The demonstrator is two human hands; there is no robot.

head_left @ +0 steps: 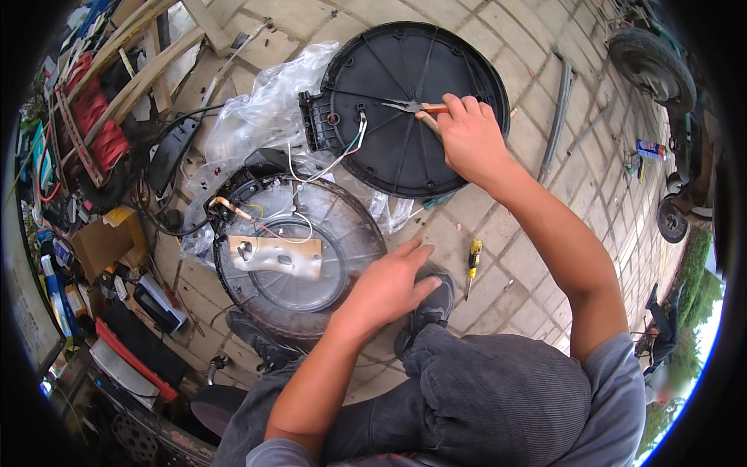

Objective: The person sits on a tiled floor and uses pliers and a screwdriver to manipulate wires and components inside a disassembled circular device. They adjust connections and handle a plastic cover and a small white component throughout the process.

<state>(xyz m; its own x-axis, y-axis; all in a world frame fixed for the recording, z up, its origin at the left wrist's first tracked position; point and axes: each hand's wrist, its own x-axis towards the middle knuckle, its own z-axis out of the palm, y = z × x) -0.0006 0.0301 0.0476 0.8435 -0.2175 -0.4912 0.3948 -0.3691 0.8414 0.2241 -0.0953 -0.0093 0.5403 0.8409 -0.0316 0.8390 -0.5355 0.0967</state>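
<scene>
My right hand (473,142) is closed around the orange handles of a pair of pliers (403,105). Their jaws lie over a round black plastic cover (420,66), close to a small connector (361,110) with wires. Those wires (336,162) run down to a second round housing (358,226), greyish and dirty, near my feet. A pale, whitish plate (288,257) with holes is fixed across its middle. Fingers stretched out and holding nothing, my left hand (387,289) hovers beside that housing's right edge, over my shoe (433,297).
A yellow-handled screwdriver (474,258) lies on the paving right of my left hand. Clear plastic sheeting (257,117) sits behind the housings. Wood, boxes and scrap crowd the left side. A grey tube (556,117) and a wheel (652,68) are at the right.
</scene>
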